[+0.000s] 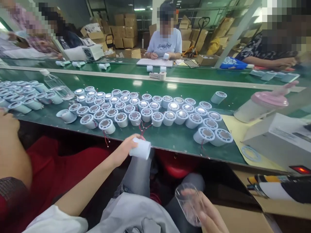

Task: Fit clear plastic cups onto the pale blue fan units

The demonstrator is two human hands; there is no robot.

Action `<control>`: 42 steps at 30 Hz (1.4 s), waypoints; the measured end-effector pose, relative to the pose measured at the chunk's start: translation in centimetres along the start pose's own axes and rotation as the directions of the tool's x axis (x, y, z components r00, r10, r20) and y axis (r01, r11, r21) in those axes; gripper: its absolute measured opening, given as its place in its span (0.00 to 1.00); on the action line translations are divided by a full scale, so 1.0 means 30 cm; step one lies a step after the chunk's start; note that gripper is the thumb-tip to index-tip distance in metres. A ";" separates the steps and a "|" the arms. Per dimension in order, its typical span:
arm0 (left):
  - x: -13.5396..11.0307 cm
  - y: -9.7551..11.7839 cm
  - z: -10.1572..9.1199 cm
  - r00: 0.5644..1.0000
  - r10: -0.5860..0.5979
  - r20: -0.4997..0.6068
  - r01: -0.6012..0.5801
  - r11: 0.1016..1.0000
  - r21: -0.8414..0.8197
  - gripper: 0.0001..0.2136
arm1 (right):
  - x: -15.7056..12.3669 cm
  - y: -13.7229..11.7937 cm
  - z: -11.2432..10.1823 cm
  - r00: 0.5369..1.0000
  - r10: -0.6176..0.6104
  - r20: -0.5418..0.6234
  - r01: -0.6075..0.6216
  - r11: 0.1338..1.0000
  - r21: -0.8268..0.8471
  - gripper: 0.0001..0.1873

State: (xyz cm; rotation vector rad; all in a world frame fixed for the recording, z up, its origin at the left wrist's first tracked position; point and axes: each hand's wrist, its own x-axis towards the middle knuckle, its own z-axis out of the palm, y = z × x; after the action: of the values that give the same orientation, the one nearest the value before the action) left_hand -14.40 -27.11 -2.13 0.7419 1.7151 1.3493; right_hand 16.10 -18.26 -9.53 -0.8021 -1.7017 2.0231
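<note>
My left hand (125, 149) is closed around a white cylindrical housing (142, 149) held on its side above my lap, by the bench's front edge. Thin red wires (143, 127) show just beyond it; I cannot tell which housing they belong to. In my right hand (206, 210), low over my lap, is a clear plastic round cover (188, 202), held tilted between thumb and fingers. Rows of similar white housings (146, 115) with slotted rims stand on the green bench (175, 139), past my left hand. One housing (66, 116) has an open top without a visible disc.
A water bottle (57, 84) stands among the housings at left. To the right are a pink-lidded cup (261, 102), a grey box (279, 139) with a red light, and screwdriver-like tools (274, 187). A neighbour's arm (14, 145) is at left; a co-worker (165, 40) sits opposite.
</note>
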 end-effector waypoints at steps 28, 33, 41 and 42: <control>0.024 -0.089 0.293 0.766 0.308 0.565 -0.534 0.794 0.291 0.28 | 0.106 -0.170 0.020 0.960 -0.265 -0.086 0.184 0.834 -0.521 0.11; 0.035 -0.141 0.293 0.694 0.340 0.635 -0.584 0.781 0.220 0.32 | 0.105 -0.172 0.016 0.955 -0.198 -0.221 0.127 0.946 -0.297 0.15; 0.009 -0.133 0.312 0.745 0.165 0.646 -0.253 0.967 0.044 0.29 | 0.115 -0.159 -0.010 0.957 -0.101 -0.271 0.085 0.994 -0.069 0.11; 0.007 -0.133 0.312 0.758 0.138 0.637 -0.180 0.984 0.002 0.29 | 0.112 -0.159 -0.015 0.967 -0.135 -0.215 0.112 0.987 -0.117 0.07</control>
State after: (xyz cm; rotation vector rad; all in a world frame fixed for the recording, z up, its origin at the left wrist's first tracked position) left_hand -6.23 -23.38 -6.96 1.2435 1.1621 0.9801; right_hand 13.47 -14.91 -5.54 -0.8956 -1.6949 1.7048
